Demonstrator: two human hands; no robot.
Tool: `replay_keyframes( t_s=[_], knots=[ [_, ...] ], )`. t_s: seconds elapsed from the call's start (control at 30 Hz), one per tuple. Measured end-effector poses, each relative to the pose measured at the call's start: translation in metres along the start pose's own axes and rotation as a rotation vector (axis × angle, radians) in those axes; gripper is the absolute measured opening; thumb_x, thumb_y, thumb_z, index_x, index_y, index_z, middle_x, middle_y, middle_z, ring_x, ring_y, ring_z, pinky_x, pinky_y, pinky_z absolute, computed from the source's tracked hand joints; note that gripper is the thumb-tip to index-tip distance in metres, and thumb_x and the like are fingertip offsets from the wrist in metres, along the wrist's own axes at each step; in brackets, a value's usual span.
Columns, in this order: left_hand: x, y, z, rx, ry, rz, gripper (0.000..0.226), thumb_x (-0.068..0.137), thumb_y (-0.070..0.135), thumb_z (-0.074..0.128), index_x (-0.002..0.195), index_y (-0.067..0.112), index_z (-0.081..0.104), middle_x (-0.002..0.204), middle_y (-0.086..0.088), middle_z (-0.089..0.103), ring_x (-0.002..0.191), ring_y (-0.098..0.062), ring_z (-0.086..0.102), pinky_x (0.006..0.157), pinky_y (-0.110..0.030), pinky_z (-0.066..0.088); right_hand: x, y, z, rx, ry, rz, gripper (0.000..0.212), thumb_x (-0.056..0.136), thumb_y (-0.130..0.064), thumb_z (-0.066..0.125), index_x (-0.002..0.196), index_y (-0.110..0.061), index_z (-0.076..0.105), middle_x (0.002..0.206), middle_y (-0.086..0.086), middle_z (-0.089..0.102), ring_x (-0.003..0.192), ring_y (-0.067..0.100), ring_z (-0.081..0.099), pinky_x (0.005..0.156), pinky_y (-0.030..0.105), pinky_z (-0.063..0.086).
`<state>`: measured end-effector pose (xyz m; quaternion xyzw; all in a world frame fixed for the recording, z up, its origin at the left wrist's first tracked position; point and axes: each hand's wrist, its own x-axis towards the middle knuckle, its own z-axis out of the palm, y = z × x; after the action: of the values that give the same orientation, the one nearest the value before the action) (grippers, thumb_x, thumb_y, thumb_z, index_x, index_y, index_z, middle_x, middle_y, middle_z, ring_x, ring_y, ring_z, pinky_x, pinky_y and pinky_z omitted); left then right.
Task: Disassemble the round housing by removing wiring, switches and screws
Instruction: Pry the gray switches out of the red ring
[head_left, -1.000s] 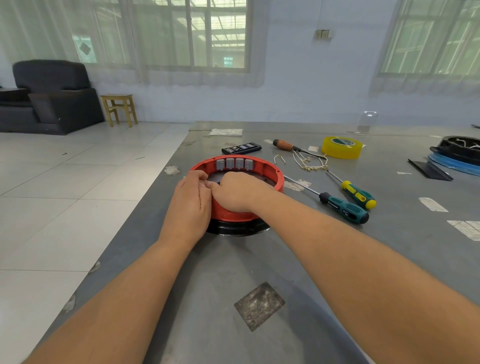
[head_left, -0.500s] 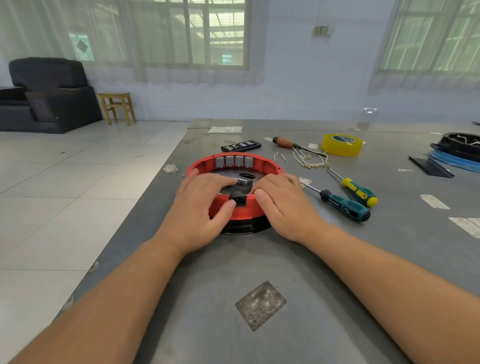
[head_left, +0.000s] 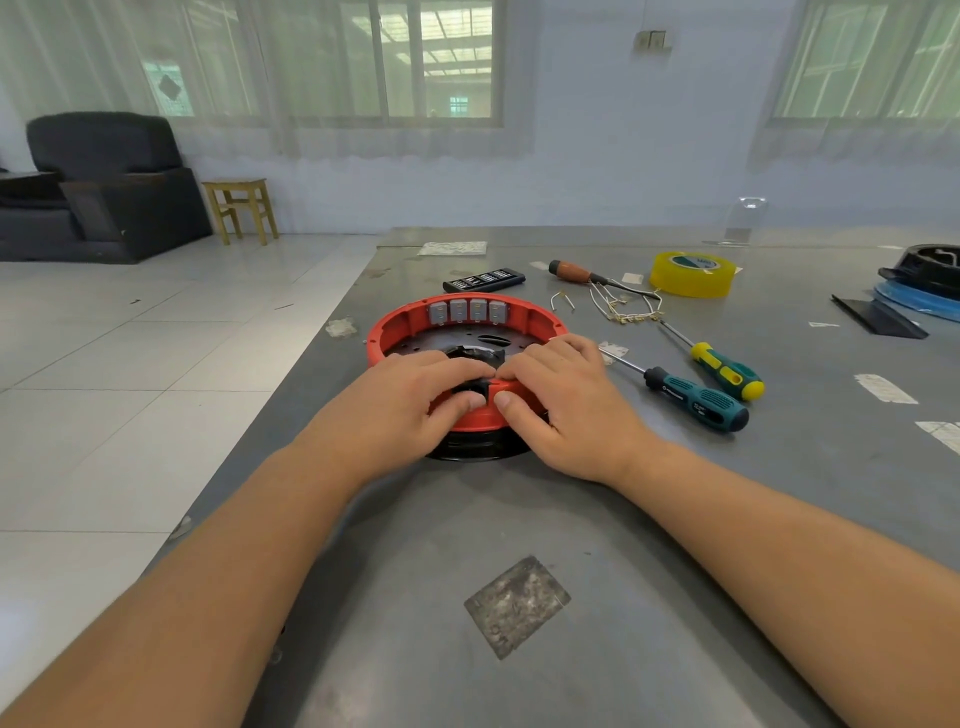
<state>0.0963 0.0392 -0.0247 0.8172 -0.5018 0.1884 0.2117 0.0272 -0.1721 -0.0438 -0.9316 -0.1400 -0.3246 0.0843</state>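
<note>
At the near rim of the round housing (head_left: 462, 332), both hands work on one small black part (head_left: 475, 388) set into the red wall. The left hand (head_left: 410, 400) curls over the rim, fingers inside and thumb outside, pinching the part; the right hand (head_left: 561, 405) does the same from the other side, its thumb pressing the red wall just beside it. The part looks like a switch or socket still seated in its slot, though the fingers hide most of it.

The likely trouble is a sudden release: if the part pops free under two-thumb pressure, the housing could skid toward its far side or the plastic clips could snap. Any wire still attached would tear, but none can be seen.

The housing lies flat on the grey table (head_left: 519, 519), its open side facing up, so its axis stands vertical; being round, it has no long axis. Four grey switches (head_left: 467, 310) line the far inner wall.

Right of the housing lie two screwdrivers (head_left: 696, 397), with loose wires (head_left: 623, 306) beyond them. Farther still sit a yellow tape roll (head_left: 691, 274) and, behind the housing, a black bit case (head_left: 483, 279).
</note>
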Motion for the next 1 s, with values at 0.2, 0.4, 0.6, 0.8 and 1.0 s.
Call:
replay_keyframes(
  t_s=[0.2,0.4,0.6,0.8,1.0],
  knots=[
    [-0.019,-0.012,0.001,-0.085,0.036,-0.233,0.047,0.094,0.054,0.048,0.131,0.028,0.061,0.118,0.007,0.057,0.12,-0.012,0.047,0.105,-0.035,0.041,0.001,-0.009,-0.003,-0.123,0.038,-0.029,0.033,0.094,-0.051,0.05,0.11,-0.027,0.066,0.095,-0.011,0.069,0.091,0.019,0.063,0.099,0.044,0.04],
    [-0.024,-0.013,0.0,-0.122,0.069,-0.136,0.036,0.096,0.038,0.043,0.106,0.013,0.068,0.096,0.002,0.063,0.095,-0.014,0.052,0.088,-0.031,0.04,0.012,-0.031,-0.006,-0.106,0.047,-0.14,0.036,0.093,-0.042,0.058,0.123,-0.023,0.068,0.099,-0.004,0.068,0.087,0.021,0.066,0.077,0.039,0.051],
    [-0.024,-0.016,0.004,-0.137,0.093,-0.141,0.021,0.098,0.025,0.054,0.108,0.012,0.065,0.102,0.001,0.061,0.1,-0.015,0.052,0.091,-0.014,0.036,0.028,-0.04,-0.024,-0.223,-0.129,-0.179,0.037,0.096,-0.043,0.047,0.114,-0.021,0.071,0.114,0.0,0.062,0.095,0.024,0.064,0.067,0.04,0.055],
    [-0.023,-0.015,0.006,-0.128,0.076,-0.134,0.026,0.096,0.023,0.055,0.113,0.008,0.068,0.103,-0.006,0.064,0.099,-0.018,0.049,0.089,-0.024,0.035,0.049,-0.051,-0.037,-0.426,-0.364,-0.237,0.029,0.094,-0.037,0.043,0.099,-0.015,0.062,0.092,0.007,0.06,0.076,0.031,0.06,0.064,0.041,0.054],
    [-0.022,-0.015,0.007,-0.136,0.098,-0.125,0.025,0.096,0.024,0.054,0.11,0.009,0.067,0.1,-0.004,0.063,0.096,-0.017,0.047,0.086,-0.028,0.034,0.059,-0.054,-0.038,-0.571,-0.441,-0.324,0.021,0.093,-0.032,0.044,0.079,-0.017,0.047,0.068,0.001,0.043,0.05,0.018,0.035,0.047,0.03,0.034]
  ],
)
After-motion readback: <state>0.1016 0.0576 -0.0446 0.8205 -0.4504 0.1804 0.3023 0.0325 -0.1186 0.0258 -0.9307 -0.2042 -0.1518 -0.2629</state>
